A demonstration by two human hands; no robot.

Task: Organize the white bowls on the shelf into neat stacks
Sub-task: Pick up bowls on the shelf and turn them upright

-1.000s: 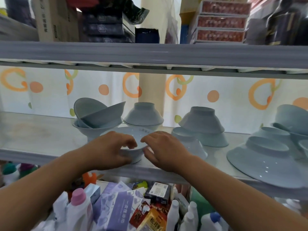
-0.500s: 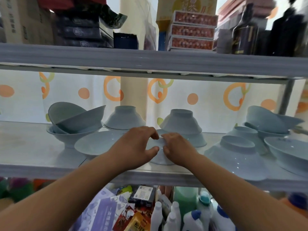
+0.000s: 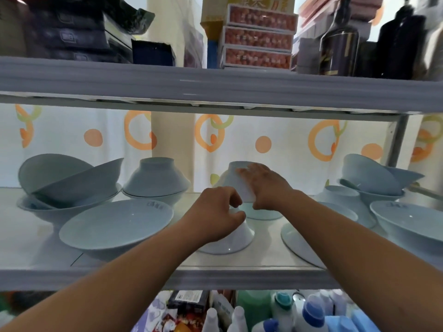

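Several white bowls stand on the middle shelf (image 3: 36,250). My left hand (image 3: 213,216) grips the foot of a small upside-down bowl (image 3: 236,242) near the shelf's front. My right hand (image 3: 266,185) holds another upside-down bowl (image 3: 233,179), tilted and lifted a little above an upturned bowl (image 3: 261,213) behind. A wide upright bowl (image 3: 115,224) sits left of my hands. At the far left, tilted bowls (image 3: 62,178) lie inside an upright one. An upside-down stack (image 3: 155,180) stands behind.
More bowls crowd the right: an upside-down wide one (image 3: 302,245), an upright one (image 3: 407,224), a tilted pile (image 3: 374,176). The upper shelf (image 3: 215,89) hangs low overhead, loaded with boxes and bottles. Bottles and packets fill the level below.
My right hand has left the front bowl and gone back to the upside-down bowl behind, tilting it up. My left hand stays on the front bowl.
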